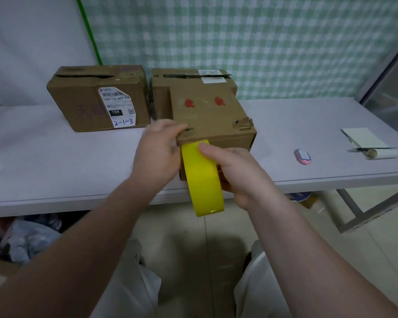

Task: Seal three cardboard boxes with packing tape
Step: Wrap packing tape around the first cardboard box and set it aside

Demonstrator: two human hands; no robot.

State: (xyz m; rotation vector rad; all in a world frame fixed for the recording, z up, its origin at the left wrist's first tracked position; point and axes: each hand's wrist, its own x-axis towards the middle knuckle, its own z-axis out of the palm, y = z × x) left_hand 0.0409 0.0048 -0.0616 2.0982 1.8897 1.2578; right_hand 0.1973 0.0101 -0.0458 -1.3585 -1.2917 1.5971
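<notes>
A long pale table (pixel 55 157) runs left to right, and behind it hang a green-and-white checked cloth (pixel 262 42) and, further left, a plain white sheet (pixel 32 42), with a thin green strip (pixel 89 31) slanting between the two. Toward the right end of the table lie a small pink-and-blue object (pixel 302 156), a pale notepad (pixel 363 137) and, just nearer than the pad, a white paper roll (pixel 386 153) on its side. Under the table on the left sit crumpled grey bags (pixel 30 239) on the tiled floor (pixel 193 237), while a grey metal leg frame (pixel 354 207) stands at the right.
</notes>
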